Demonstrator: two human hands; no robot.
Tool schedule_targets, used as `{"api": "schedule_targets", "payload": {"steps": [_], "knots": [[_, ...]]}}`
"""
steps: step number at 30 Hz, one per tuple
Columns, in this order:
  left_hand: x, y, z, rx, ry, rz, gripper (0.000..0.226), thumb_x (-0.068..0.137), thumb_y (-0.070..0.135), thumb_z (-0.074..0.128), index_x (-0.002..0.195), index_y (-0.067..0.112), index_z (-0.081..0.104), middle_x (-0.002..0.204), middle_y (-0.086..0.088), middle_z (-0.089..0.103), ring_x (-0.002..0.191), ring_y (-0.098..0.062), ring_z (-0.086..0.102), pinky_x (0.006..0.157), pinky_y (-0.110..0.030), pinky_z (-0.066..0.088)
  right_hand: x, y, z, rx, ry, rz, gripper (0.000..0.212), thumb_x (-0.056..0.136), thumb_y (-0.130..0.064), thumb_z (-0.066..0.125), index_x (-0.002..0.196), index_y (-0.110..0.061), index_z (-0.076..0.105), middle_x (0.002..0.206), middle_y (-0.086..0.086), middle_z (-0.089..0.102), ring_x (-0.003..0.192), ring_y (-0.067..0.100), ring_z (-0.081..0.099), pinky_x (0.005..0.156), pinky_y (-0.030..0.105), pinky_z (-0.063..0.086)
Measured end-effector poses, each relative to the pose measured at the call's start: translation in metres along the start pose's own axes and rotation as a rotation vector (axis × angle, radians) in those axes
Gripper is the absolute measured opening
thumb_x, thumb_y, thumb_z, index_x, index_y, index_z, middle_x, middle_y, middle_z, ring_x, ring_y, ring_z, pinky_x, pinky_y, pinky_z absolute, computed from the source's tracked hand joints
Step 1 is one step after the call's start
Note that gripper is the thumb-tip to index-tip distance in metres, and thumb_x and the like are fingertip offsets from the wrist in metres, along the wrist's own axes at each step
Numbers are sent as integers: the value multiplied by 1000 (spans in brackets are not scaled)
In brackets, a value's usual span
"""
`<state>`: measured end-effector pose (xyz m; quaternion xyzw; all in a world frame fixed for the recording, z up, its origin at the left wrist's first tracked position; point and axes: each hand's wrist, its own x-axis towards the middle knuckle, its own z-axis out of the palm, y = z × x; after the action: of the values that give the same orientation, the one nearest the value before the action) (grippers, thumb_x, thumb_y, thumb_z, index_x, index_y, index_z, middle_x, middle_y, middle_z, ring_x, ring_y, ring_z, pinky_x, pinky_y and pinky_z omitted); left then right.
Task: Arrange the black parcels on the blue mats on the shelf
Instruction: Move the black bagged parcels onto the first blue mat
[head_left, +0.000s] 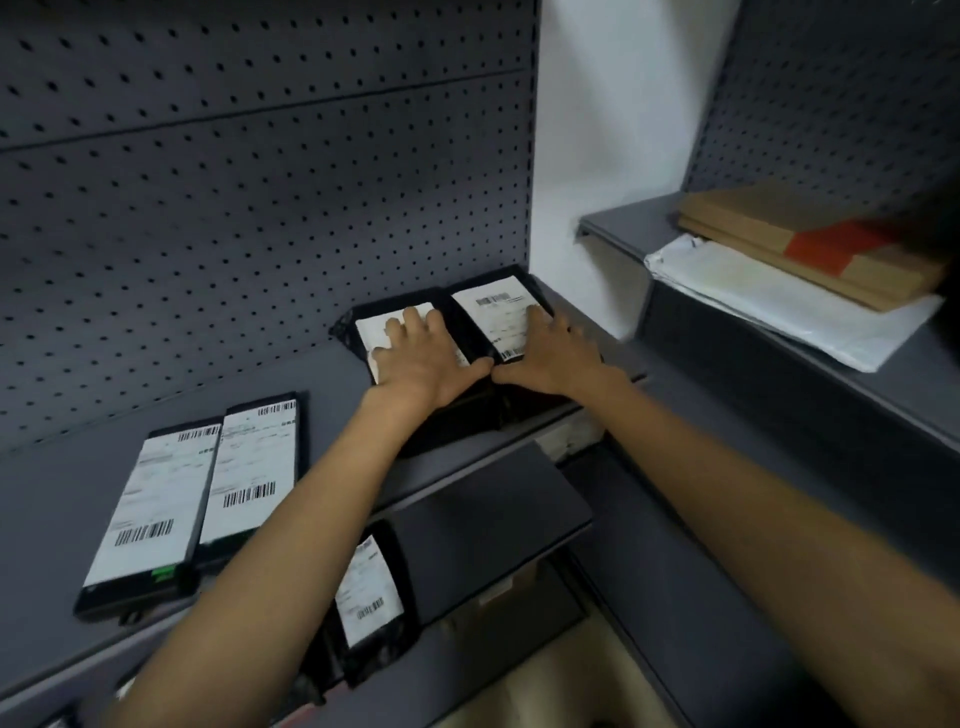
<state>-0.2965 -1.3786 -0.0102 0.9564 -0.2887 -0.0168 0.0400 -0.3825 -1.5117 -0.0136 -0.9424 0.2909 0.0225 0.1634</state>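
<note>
the grey shelf (62, 483) holds two black parcels side by side at its far right. the left hand (421, 358) lies flat, fingers spread, on the left parcel (366, 325); the right hand (550, 353) lies flat on the right parcel (491, 306), thumbs just beside each other. two more parcels (150, 514) lie near left. their white labels (249, 467) carry barcodes; the print is too blurred to read.
</note>
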Motion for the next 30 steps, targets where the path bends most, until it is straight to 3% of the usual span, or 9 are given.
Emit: {"api": "schedule_targets", "payload": {"steps": [6,10,12,14,16,19,21,30], "knots": [[-10,21,6,-17,4,-171,100,74,77,54,147,17,22,150,-8,23,141,-32,21,112,-62,25,16,25,-9,11,-52,-145,110,74,-65,66,153,-16,7,153,20,17,139,42,21,110,53,26],[-29,29,11,-143,-47,-352,101,73,81,53,152,36,8,161,-3,-1,149,-38,-5,112,-71,8,21,43,-14,-3,-123,-191,121,68,-73,67,154,-22,0,158,16,6,142,43,14,113,58,20],[-45,24,12,-212,-58,-459,105,71,84,53,153,45,0,163,-2,-14,149,-38,-11,113,-70,8,22,50,-17,-21,-161,-207,124,65,-75,68,154,-26,-3,158,16,3,142,44,14,112,59,20],[-63,20,13,-270,-75,-579,112,68,85,55,152,48,-10,162,-5,-22,149,-41,-11,113,-67,10,21,54,-17,-25,-157,-230,118,66,-70,70,153,-28,2,154,18,12,138,44,22,109,56,25],[-76,20,15,-276,-65,-657,114,69,82,58,152,46,-10,163,-13,-12,148,-44,1,112,-63,19,20,55,-15,-16,-103,-255,110,67,-63,72,151,-27,11,146,18,24,131,44,30,104,54,30],[-85,26,14,-287,67,-676,98,73,70,65,151,42,12,152,-20,22,137,-44,29,106,-57,33,18,54,-11,-5,-30,-290,107,66,-63,71,150,-26,17,141,19,31,127,43,34,102,52,30],[-90,30,14,-299,182,-694,90,73,66,66,146,39,22,145,-19,32,132,-43,35,103,-56,34,17,54,-10,10,14,-313,107,64,-64,70,150,-26,19,142,19,32,127,43,35,103,52,29],[-128,4,-12,-303,687,-747,93,70,59,66,150,39,21,144,-16,32,125,-39,39,100,-55,36,-4,-4,-34,200,183,-521,109,64,-66,70,152,-30,16,150,19,24,132,43,30,106,54,25]]}}
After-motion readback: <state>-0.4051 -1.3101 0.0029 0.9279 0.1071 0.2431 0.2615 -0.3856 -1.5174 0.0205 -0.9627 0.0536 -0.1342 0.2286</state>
